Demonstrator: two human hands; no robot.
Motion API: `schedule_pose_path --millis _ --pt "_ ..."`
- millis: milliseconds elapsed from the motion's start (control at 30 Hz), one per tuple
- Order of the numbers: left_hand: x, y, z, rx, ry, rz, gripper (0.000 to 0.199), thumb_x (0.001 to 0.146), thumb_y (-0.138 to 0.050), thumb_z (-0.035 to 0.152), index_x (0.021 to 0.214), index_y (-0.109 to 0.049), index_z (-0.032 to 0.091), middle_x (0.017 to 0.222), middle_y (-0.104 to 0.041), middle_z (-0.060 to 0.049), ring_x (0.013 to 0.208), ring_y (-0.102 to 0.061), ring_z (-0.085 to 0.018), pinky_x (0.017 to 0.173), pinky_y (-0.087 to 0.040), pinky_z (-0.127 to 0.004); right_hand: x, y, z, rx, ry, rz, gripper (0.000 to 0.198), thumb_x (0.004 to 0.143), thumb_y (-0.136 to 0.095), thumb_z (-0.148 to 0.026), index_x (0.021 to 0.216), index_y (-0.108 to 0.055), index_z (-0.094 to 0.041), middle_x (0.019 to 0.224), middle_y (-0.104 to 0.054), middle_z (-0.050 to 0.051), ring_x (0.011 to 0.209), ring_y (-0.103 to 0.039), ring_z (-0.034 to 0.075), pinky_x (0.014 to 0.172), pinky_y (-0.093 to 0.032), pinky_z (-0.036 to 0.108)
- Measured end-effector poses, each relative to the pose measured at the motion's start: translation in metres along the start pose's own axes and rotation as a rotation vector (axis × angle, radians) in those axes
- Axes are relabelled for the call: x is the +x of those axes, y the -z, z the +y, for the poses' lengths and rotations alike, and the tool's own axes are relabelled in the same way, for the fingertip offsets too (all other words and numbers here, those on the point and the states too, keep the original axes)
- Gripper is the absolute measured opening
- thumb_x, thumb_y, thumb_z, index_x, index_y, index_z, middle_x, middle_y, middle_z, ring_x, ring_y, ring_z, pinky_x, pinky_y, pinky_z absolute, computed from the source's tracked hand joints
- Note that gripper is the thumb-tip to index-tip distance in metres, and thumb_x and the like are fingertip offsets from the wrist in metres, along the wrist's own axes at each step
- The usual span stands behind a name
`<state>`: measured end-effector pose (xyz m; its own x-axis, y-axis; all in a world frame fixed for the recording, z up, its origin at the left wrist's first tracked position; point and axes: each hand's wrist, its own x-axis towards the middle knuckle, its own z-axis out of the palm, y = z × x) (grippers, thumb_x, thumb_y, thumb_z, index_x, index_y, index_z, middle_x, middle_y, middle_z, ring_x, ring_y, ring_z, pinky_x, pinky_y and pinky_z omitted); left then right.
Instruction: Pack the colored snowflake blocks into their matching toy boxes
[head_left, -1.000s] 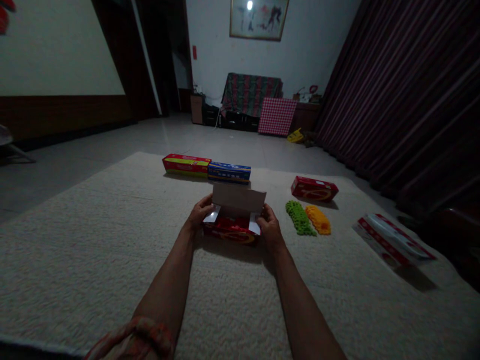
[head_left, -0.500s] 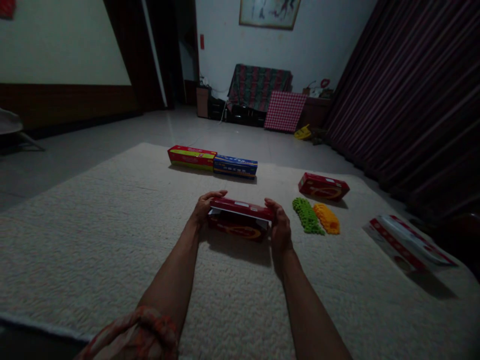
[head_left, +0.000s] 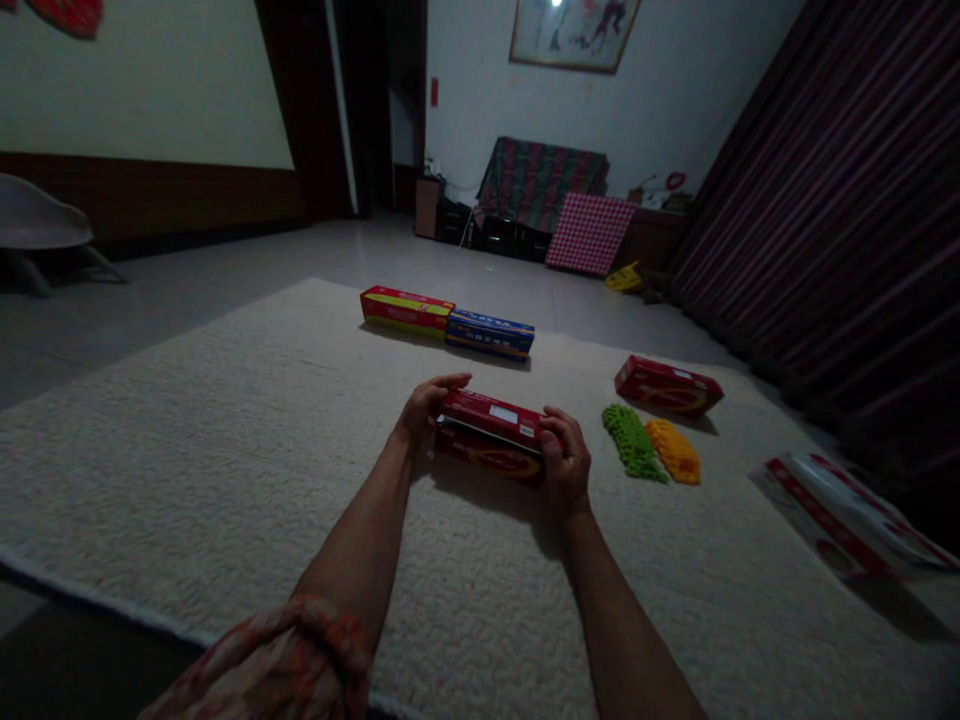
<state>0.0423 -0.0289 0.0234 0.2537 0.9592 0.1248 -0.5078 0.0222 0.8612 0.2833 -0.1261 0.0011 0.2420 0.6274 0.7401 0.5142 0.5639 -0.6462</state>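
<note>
A red cardboard box [head_left: 491,418] lies on the cream quilted mat in front of me, its lid nearly down with a thin gap along the near edge. My left hand [head_left: 429,408] grips its left end, fingers over the top corner. At the right end, my right hand [head_left: 568,455] holds the box with fingers bent over the lid's edge. To the right lie a green knitted piece [head_left: 634,443] and an orange knitted piece [head_left: 674,451]. Behind them stands a second red box [head_left: 669,386].
Farther back, a red and yellow-green box [head_left: 407,312] sits end to end with a blue box [head_left: 490,333]. A red and white package [head_left: 847,510] lies at the right of the mat [head_left: 225,440]. A pale chair [head_left: 45,220] stands at the far left.
The lid of the red box has come down, narrowing the front gap. My right fingers have bent onto the lid. The whole view has shifted, with things appearing farther right.
</note>
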Motion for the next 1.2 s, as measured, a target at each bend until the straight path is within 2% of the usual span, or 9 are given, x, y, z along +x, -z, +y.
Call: schedule_pose_path --millis 133,200,267,367,433,567,700,967,1200 --pt "-0.008 0.0 0.006 0.012 -0.002 -0.069 0.045 0.068 -0.075 0.04 0.105 -0.083 0.017 0.095 -0.08 -0.01 0.08 -0.07 -0.024 0.072 -0.052 -0.034 -0.002 -0.004 0.0 -0.024 -0.005 0.028 0.022 0.094 -0.062 -0.043 0.095 -0.071 -0.022 0.116 -0.072 0.013 0.113 -0.067 0.029 0.101 -0.052 0.052" --pt "-0.011 0.0 0.008 0.074 0.001 -0.087 0.047 0.069 -0.077 0.041 0.11 -0.082 0.018 0.097 -0.08 -0.01 0.079 -0.069 -0.022 0.072 -0.052 -0.034 -0.002 -0.006 -0.001 -0.027 -0.009 0.041 0.022 0.093 -0.063 -0.042 0.094 -0.071 -0.022 0.115 -0.072 0.012 0.112 -0.067 0.028 0.101 -0.053 0.052" --pt "-0.013 0.0 0.007 0.148 -0.011 -0.089 0.045 0.068 -0.08 0.039 0.109 -0.082 0.019 0.112 -0.079 -0.011 0.09 -0.07 -0.024 0.078 -0.052 -0.034 -0.002 -0.008 -0.002 -0.022 -0.014 0.052 0.022 0.093 -0.063 -0.042 0.093 -0.071 -0.022 0.113 -0.073 0.012 0.111 -0.067 0.028 0.1 -0.053 0.052" --pt "-0.013 0.001 0.005 0.227 -0.06 -0.082 0.035 0.066 -0.083 0.032 0.099 -0.084 0.019 0.141 -0.068 -0.013 0.12 -0.064 -0.032 0.093 -0.051 -0.037 -0.002 -0.009 -0.004 -0.011 -0.02 0.058 0.023 0.093 -0.062 -0.043 0.091 -0.071 -0.022 0.112 -0.073 0.012 0.109 -0.067 0.028 0.1 -0.053 0.052" --pt "-0.013 0.001 0.003 0.248 -0.075 -0.081 0.033 0.067 -0.083 0.032 0.097 -0.084 0.019 0.147 -0.064 -0.014 0.131 -0.058 -0.036 0.099 -0.049 -0.04 -0.002 -0.01 -0.006 -0.011 -0.024 0.054 0.024 0.094 -0.061 -0.044 0.09 -0.071 -0.023 0.111 -0.073 0.011 0.108 -0.067 0.028 0.1 -0.053 0.052" --pt "-0.009 0.0 0.002 0.261 -0.074 -0.051 0.033 0.069 -0.084 0.037 0.096 -0.084 0.019 0.142 -0.068 -0.015 0.127 -0.06 -0.037 0.102 -0.048 -0.044 -0.001 -0.007 -0.006 -0.017 -0.026 0.031 0.025 0.096 -0.057 -0.045 0.092 -0.07 -0.023 0.11 -0.072 0.011 0.11 -0.066 0.028 0.102 -0.052 0.053" --pt "-0.006 -0.002 0.002 0.284 -0.09 -0.01 0.037 0.071 -0.084 0.043 0.098 -0.084 0.018 0.137 -0.071 -0.015 0.122 -0.064 -0.035 0.102 -0.049 -0.043 -0.003 -0.003 -0.002 -0.043 0.045 -0.034 0.024 0.092 -0.063 -0.045 0.102 -0.069 -0.023 0.123 -0.069 0.013 0.119 -0.063 0.031 0.106 -0.049 0.056" --pt "-0.005 0.003 -0.003 0.289 -0.058 -0.031 0.042 0.069 -0.084 0.038 0.107 -0.083 0.019 0.133 -0.073 -0.015 0.12 -0.065 -0.034 0.1 -0.05 -0.044 -0.005 -0.006 0.005 -0.056 0.053 0.012 0.022 0.093 -0.062 -0.04 0.105 -0.068 -0.022 0.125 -0.068 0.014 0.12 -0.063 0.031 0.105 -0.05 0.057" --pt "-0.001 0.005 -0.009 0.237 -0.046 -0.032 0.038 0.068 -0.086 0.034 0.103 -0.083 0.019 0.144 -0.067 -0.014 0.127 -0.062 -0.036 0.101 -0.05 -0.043 -0.001 -0.004 0.002 -0.053 0.022 0.005 0.021 0.095 -0.063 -0.042 0.103 -0.068 -0.023 0.12 -0.069 0.013 0.116 -0.065 0.029 0.104 -0.051 0.055"
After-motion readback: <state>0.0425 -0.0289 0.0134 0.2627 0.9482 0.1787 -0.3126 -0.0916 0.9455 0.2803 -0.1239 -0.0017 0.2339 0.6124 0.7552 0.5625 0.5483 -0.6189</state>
